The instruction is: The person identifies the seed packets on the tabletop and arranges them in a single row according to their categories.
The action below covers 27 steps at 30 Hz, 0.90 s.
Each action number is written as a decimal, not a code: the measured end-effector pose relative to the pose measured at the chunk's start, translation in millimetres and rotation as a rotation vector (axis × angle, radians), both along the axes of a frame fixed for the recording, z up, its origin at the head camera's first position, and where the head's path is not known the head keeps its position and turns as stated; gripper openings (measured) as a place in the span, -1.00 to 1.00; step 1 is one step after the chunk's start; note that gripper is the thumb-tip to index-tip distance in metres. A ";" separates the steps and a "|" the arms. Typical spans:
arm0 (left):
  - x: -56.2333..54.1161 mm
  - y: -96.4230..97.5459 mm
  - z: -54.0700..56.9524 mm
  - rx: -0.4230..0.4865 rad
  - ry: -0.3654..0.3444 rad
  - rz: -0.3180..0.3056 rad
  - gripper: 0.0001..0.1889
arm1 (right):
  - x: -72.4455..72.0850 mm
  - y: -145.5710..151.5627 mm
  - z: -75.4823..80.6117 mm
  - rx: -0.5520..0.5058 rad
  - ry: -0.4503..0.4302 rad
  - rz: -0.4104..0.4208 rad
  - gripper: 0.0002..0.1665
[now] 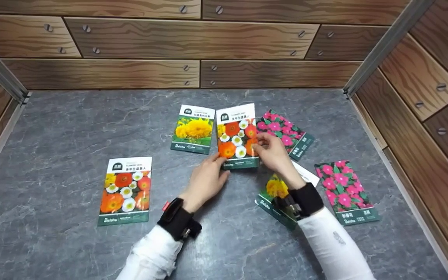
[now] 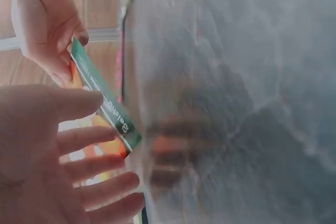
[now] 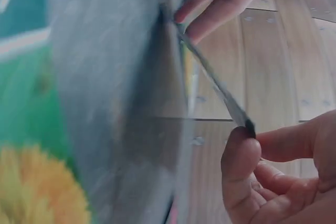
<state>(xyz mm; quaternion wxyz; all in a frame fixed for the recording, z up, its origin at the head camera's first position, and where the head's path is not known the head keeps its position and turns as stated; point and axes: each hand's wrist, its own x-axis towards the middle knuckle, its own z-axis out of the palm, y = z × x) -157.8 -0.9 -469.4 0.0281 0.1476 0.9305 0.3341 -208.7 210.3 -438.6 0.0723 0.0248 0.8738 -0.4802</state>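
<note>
- The orange-and-white-flower packet [image 1: 233, 134] is in front of the person, at 12 o'clock between the two hands; its long axis runs nearly from 12 to 6, the white top towards 12.
- The right hand [image 1: 273, 153] pinches this packet's long edge at its 3 o'clock side, thumb against finger. The packet tilts, with that edge higher above the table [image 1: 64, 128].
- The left hand [image 1: 204, 181] is at the packet's 7 o'clock corner, fingers spread and fairly straight, seemingly touching it. Both hands are thus equally near, but only the right has a firm hold.
- From that packet, an upper yellow-flower packet [image 1: 193, 130] lies just beside it at 9 o'clock, and a slanted pink-flower packet [image 1: 276, 125] at 3 o'clock, partly behind the right fingers; whether that one touches it cannot be told.
- A lower yellow-flower packet [image 1: 275, 188] lies at 5 o'clock, crossed in view by the right wristband [image 1: 307, 199], so that side looks the most crowded.
- Well apart are a second orange-flower packet [image 1: 125, 190] at 8 o'clock and an upright-lying pink-flower packet [image 1: 342, 186] at 4.
</note>
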 end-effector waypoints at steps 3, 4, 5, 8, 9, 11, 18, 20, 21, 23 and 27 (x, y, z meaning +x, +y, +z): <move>6.2 -7.2 3.4 0.124 0.013 0.090 -0.44 | 10.8 -6.1 6.4 -0.070 0.020 -0.007 -0.53; 8.2 -10.4 4.7 0.174 0.018 0.124 -0.42 | 14.5 -8.8 7.9 -0.094 0.030 -0.004 -0.54; 10.2 -13.9 6.0 0.221 0.023 0.158 -0.40 | 18.3 -11.4 9.1 -0.115 0.034 0.003 -0.55; 16.7 -25.7 9.7 0.377 0.014 0.243 -0.38 | 28.6 -21.3 11.7 -0.175 0.048 0.029 -0.58; 18.8 -29.6 11.0 0.425 0.008 0.265 -0.38 | 31.4 -24.8 12.2 -0.191 0.048 0.043 -0.59; 23.3 -37.6 13.2 0.495 0.002 0.299 -0.40 | 35.8 -32.0 13.0 -0.217 0.043 0.075 -0.60; 37.2 -64.9 21.9 0.436 0.026 0.345 -0.50 | 46.2 -54.8 13.0 -0.240 0.064 0.135 -0.38; 39.1 -71.5 24.1 0.417 0.025 0.352 -0.49 | 51.1 -60.6 13.2 -0.218 0.098 0.132 -0.26; 40.1 -74.9 25.1 0.402 0.012 0.353 -0.47 | 53.6 -63.5 12.9 -0.200 0.118 0.135 -0.22; 42.4 -81.6 26.7 0.373 -0.023 0.342 -0.45 | 58.9 -69.8 12.6 -0.151 0.156 0.148 -0.19; 47.1 -99.4 31.4 0.285 -0.076 0.306 -0.45 | 67.2 -85.9 13.9 -0.004 0.210 0.206 -0.20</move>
